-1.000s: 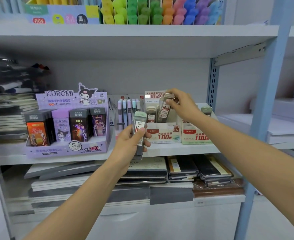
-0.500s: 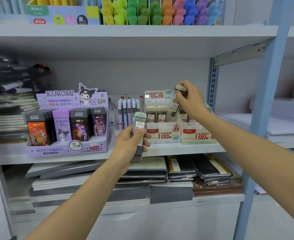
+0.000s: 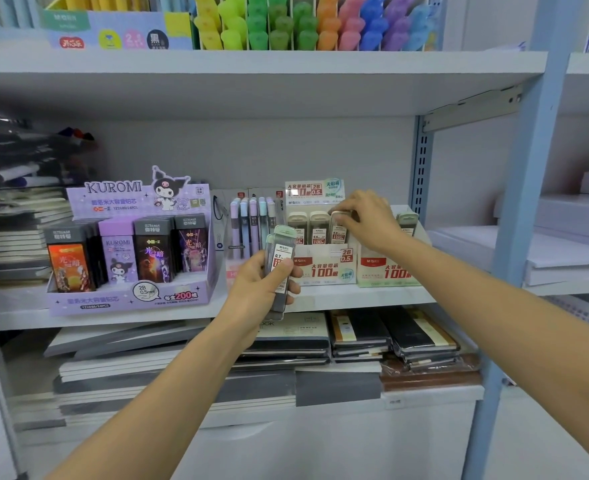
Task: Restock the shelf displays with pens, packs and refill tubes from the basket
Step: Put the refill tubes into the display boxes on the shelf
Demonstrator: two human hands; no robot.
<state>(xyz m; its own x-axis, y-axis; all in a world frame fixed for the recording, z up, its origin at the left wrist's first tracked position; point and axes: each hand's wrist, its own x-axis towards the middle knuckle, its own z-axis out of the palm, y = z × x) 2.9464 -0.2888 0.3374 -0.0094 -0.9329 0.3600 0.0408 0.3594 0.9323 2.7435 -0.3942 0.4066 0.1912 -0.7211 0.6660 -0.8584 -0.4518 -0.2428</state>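
Where the middle shelf (image 3: 16, 313) runs across behind both hands, the purple Kuromi display (image 3: 130, 299) stands well to the left of the left hand (image 3: 255, 299); stacked notebooks (image 3: 355, 334) lie on the board below both hands; the white display box (image 3: 324, 268) sits directly under the right hand (image 3: 369, 223), with a pale green box (image 3: 386, 271) touching it under the right wrist; a row of pastel pens (image 3: 251, 223) stands just beyond the left hand. The right hand reaches over the white box, fingertips and thumb pinching the cap of a refill tube (image 3: 338, 233) that stands upright in the box beside two others; the left hand, held in front of the shelf edge, grips green-capped refill tubes (image 3: 281, 268) upright, thumb across their labels, fingers curled behind; their number is unclear.
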